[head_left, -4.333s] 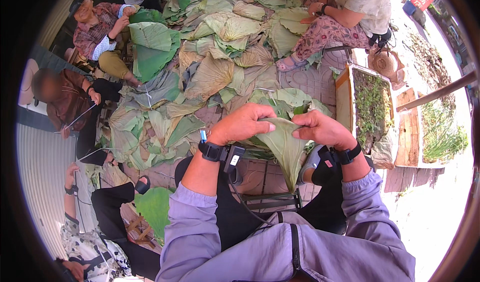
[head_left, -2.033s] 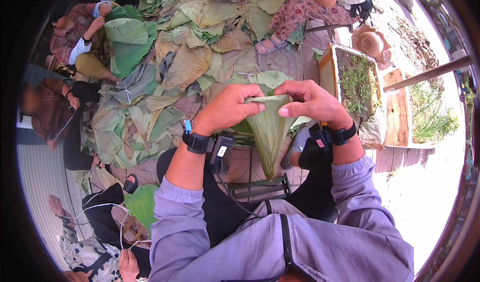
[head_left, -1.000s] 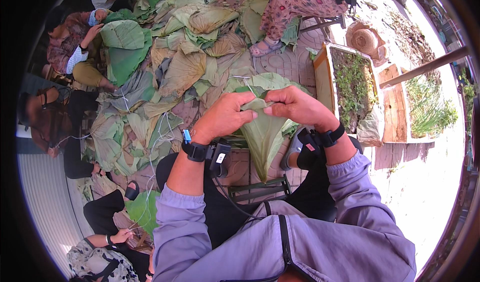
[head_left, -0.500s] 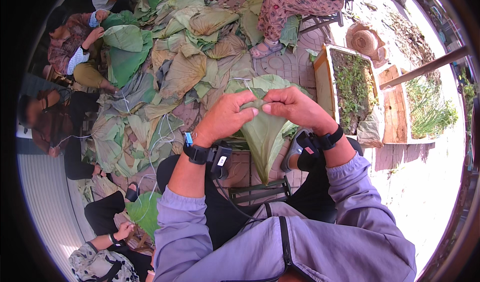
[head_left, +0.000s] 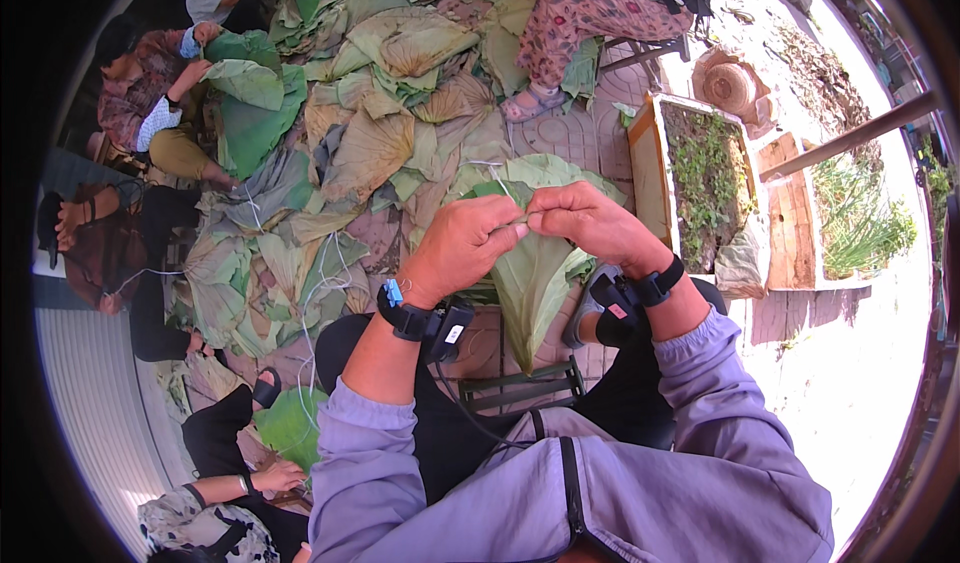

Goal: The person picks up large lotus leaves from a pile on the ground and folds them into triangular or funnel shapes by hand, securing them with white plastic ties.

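Note:
A large folded green leaf [head_left: 530, 288] hangs between my knees, its pointed end down. My left hand [head_left: 462, 241] is closed, its thumb and fingers pinching the gathered top of the leaf. My right hand [head_left: 592, 221] pinches the same spot, and the fingertips of both nearly touch. The exact grip is partly hidden by the fingers. A white string [head_left: 495, 170] runs just beyond my hands, over more broad green leaves [head_left: 540, 168] lying behind them.
A wide heap of green and browning leaves [head_left: 400, 48] covers the paving ahead and left. Several people sit around it. Planter boxes [head_left: 648, 153] with soil and greenery stand at the right, near a straw hat [head_left: 728, 85]. A folding stool [head_left: 525, 385] shows beneath the hanging leaf.
Both my hands have dipped slightly with the leaf, and their fingertips have drawn closer together. At lower left, a person's hand and green leaf have shifted.

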{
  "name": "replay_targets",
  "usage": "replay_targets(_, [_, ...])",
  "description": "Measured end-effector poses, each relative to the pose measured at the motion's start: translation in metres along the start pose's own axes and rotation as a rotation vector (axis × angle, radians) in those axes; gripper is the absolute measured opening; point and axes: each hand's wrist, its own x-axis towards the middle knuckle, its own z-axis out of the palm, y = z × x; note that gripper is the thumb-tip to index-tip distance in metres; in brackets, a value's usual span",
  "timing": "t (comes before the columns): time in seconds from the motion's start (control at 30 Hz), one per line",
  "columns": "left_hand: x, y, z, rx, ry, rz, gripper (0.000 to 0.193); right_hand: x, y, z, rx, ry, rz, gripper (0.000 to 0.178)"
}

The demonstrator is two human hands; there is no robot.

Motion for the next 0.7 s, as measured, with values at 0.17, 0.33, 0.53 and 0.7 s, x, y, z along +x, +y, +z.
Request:
replay_targets(0.17, [0.0, 0.002, 0.002, -0.04, 0.065, 0.035, 0.015, 0.002, 0.007, -0.002, 0.12, 0.042, 0.024, 0.015])
replay_targets(0.33, [-0.004, -0.002, 0.001, -0.034, 0.08, -0.027, 0.018, 0.001, 0.002, -0.006, 0.052, -0.065, -0.002, 0.026])
replay_targets(0.53, [-0.004, 0.001, -0.003, -0.11, 0.015, -0.1, 0.019, 0.002, 0.009, -0.004, 0.009, -0.053, -0.01, 0.027])
replay_targets(0.7, [-0.003, 0.0, -0.002, -0.043, 0.052, -0.058, 0.019, 0.005, 0.015, -0.001, 0.142, 0.041, 0.059, 0.02])
